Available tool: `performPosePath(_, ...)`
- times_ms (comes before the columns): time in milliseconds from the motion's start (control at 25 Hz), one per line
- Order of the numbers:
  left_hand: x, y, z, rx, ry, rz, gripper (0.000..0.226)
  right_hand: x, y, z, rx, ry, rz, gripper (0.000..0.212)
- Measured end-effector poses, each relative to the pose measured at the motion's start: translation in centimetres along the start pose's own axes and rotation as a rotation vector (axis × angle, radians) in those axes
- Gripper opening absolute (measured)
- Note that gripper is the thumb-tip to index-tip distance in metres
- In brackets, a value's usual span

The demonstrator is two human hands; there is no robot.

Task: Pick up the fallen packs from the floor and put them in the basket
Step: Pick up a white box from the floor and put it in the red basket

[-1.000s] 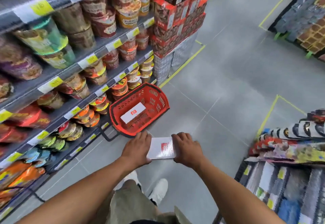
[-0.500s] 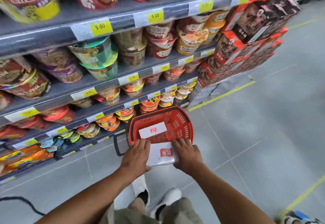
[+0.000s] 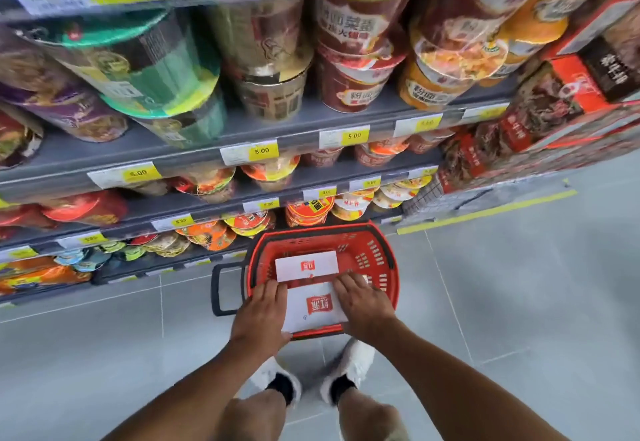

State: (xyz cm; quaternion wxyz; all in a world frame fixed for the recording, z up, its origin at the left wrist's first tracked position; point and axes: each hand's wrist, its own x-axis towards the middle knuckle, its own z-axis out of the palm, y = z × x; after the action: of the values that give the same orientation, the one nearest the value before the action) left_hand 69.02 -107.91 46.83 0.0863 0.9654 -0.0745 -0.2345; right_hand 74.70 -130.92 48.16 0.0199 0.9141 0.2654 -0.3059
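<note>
Grey tiled floor [image 3: 519, 302], yellow line [image 3: 485, 212] taped across it. Red basket [image 3: 391, 257] stands on the floor just beside the bottom shelf. White shoes [image 3: 356, 361] near the basket. Shelves [image 3: 207, 150] carry rows of noodle cups [image 3: 349, 94]; stacked red boxes [image 3: 554, 111] at right.

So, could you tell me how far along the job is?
Done: one white pack lies inside the red basket. In hand: the left hand and right hand hold a second white pack over the basket's near rim. Left: lowering and releasing it; no other packs show on the floor.
</note>
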Motion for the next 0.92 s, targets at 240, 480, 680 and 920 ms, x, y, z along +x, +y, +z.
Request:
performPosePath(240, 4.8, 0.0, 6.6, 0.041, -0.071, -0.067, 0.092, 6.0, 2.3, 7.1, 0.049, -0.017, 0.007, 0.082)
performPosePath(480, 12.1, -2.6, 17.0, 0.100, -0.083, -0.099, 0.084, 14.5, 4.2, 16.6, 0.071, -0.004, 0.015, 0.079)
performPosePath(680, 17.5, -4.7, 27.4, 0.139, -0.113, -0.114, 0.073, 21.2, 5.7, 25.7, 0.017, -0.004, 0.026, 0.067)
performPosePath(920, 21.8, -5.8, 34.0, 0.135, -0.162, -0.145, 0.077, 25.4, 6.1, 32.3, -0.036, 0.089, 0.031, 0.066)
